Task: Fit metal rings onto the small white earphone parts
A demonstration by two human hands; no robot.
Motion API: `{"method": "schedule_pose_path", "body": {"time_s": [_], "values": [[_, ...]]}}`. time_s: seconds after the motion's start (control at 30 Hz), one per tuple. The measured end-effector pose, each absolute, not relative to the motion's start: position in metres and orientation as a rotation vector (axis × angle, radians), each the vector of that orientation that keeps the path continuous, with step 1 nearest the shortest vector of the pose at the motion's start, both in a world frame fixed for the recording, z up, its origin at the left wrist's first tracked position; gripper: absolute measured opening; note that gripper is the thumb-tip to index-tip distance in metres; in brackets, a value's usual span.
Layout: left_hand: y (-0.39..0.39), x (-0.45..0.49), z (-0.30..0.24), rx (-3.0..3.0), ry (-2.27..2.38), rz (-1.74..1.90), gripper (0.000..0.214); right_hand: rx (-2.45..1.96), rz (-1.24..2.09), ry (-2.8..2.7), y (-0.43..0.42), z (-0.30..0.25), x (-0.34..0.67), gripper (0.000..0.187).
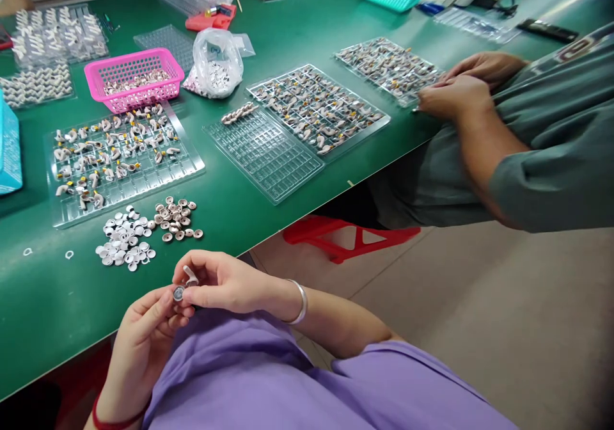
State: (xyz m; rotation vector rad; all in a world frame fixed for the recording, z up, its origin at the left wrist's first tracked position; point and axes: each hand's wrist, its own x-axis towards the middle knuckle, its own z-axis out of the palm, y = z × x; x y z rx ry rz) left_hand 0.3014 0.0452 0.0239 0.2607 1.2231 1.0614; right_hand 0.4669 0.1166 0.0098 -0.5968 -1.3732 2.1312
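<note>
Green matting covers the bench [297,39]. At far left a clear tray [119,161], partly filled with small pale earbud shells, lies behind a loose heap of white discs [125,241] and a smaller cluster of brownish caps [176,219]. A pink basket [134,78] stands behind the tray.

Just off the bench edge, over a purple lap, the left hand [148,331] is closed around a small round part [178,294], pinched at the fingertips. The right hand [223,283] meets it there, thumb and forefinger nipped on a pale earbud shell [190,275] that sits just above and seems to touch the round part; the view is too small to be sure. A silver bangle [300,302] circles the right wrist.

Further right lie an almost empty clear tray [268,155] and a full one [319,107]. At far right a co-worker's hands [460,87] rest at the edge of another filled tray [388,65].
</note>
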Motion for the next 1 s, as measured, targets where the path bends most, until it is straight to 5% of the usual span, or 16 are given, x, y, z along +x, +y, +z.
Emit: {"method": "schedule_pose_path", "body": {"time_s": [0.6,1.0], "values": [[0.033,0.299,0.025,0.734,1.322,1.119,0.026,-0.520,2.252,-1.212,0.112,0.010,0.465,0.017],[0.032,0.292,0.014,0.837,1.438,1.145,0.024,-0.657,1.830,-1.573,0.110,0.014,0.471,0.020]]}}
